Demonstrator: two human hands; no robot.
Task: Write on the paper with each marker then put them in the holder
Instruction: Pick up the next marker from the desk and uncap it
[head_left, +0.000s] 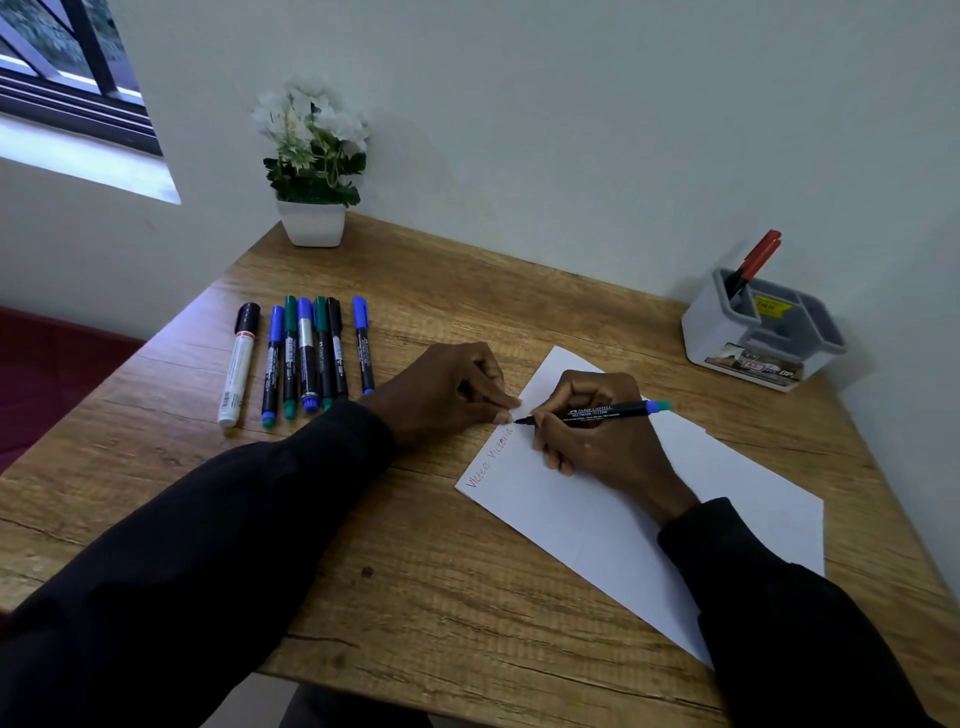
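Observation:
A white sheet of paper (623, 525) lies on the wooden desk (426, 587), with red handwriting along its left edge. My right hand (597, 431) grips a black marker with a blue end (592, 413), its tip touching the paper near the top left corner. My left hand (452, 392) rests curled beside the paper, fingertips pressing its edge; the marker's cap is not visible. Several capped markers (306, 358) in blue, green and black lie in a row at the left. The grey and white holder (763, 332) at the back right contains two red markers (756, 262).
A white pot of artificial flowers (313, 166) stands at the desk's back left corner. A wall runs behind and to the right of the desk. A window (62, 73) is at the upper left.

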